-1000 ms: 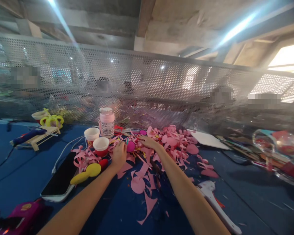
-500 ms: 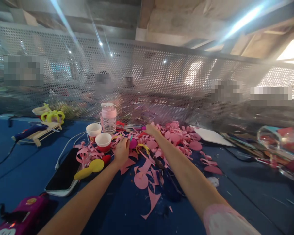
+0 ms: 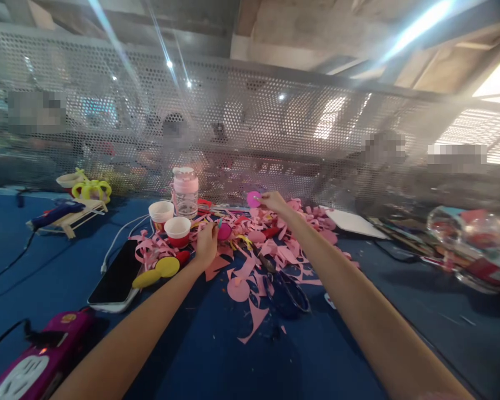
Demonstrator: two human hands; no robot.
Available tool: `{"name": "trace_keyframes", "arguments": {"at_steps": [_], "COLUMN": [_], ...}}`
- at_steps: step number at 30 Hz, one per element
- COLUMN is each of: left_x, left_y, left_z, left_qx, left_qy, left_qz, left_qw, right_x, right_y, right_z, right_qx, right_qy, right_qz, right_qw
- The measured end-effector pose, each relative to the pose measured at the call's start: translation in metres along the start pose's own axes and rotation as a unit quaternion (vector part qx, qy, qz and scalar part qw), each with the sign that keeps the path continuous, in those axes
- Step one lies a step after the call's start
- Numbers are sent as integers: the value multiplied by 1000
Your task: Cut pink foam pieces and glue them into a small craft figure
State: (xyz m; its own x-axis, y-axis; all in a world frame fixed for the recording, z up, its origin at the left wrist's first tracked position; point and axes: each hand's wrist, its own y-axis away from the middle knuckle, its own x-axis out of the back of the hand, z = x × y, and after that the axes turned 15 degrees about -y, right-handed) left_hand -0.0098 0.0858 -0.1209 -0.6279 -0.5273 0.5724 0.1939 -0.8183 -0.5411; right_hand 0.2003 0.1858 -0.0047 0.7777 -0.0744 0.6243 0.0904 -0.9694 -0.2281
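Observation:
My right hand (image 3: 274, 201) is stretched out over the far side of a heap of pink paper scraps (image 3: 275, 244) and pinches a small magenta disc (image 3: 253, 198) lifted above the heap. My left hand (image 3: 206, 245) rests on the blue table (image 3: 66, 261) among the scraps, its fingers closed on a small piece with a magenta round part (image 3: 224, 231). Dark-handled scissors (image 3: 285, 289) lie between my forearms.
Two small cups (image 3: 177, 230) and a pink-lidded jar (image 3: 185, 191) stand left of the heap. A phone (image 3: 115, 280), yellow discs (image 3: 158, 271), a purple power strip (image 3: 29, 372) and a wooden stand (image 3: 73, 214) lie at left. A perforated metal screen (image 3: 250, 128) closes the back.
My right hand reached further back across the scraps, picked up the small magenta disc and raised it. My left hand stayed where it was.

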Motion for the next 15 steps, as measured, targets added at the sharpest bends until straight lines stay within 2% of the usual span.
{"name": "trace_keyframes", "arguments": {"at_steps": [3, 6, 8, 11, 14, 15], "left_x": [1, 1, 1, 2, 4, 4], "left_y": [2, 3, 3, 3, 3, 3], "left_z": [0, 1, 0, -3, -5, -4], "left_qx": [41, 97, 106, 68, -16, -42], "left_qy": [57, 196, 233, 213, 122, 92], "left_qz": [-28, -70, -67, -53, -49, -50], "left_qw": [997, 973, 964, 973, 991, 994], "right_x": [7, 4, -5, -28, -58, -68], "right_y": [39, 88, 125, 181, 227, 238], "right_z": [-13, -28, -37, -38, -26, -20], "right_qx": [15, 9, -55, -112, -137, -139], "right_qy": [-54, -124, -302, -420, -458, -465], "right_qz": [36, 43, -6, -58, -93, -87], "right_qw": [998, 991, 952, 899, 873, 870]}}
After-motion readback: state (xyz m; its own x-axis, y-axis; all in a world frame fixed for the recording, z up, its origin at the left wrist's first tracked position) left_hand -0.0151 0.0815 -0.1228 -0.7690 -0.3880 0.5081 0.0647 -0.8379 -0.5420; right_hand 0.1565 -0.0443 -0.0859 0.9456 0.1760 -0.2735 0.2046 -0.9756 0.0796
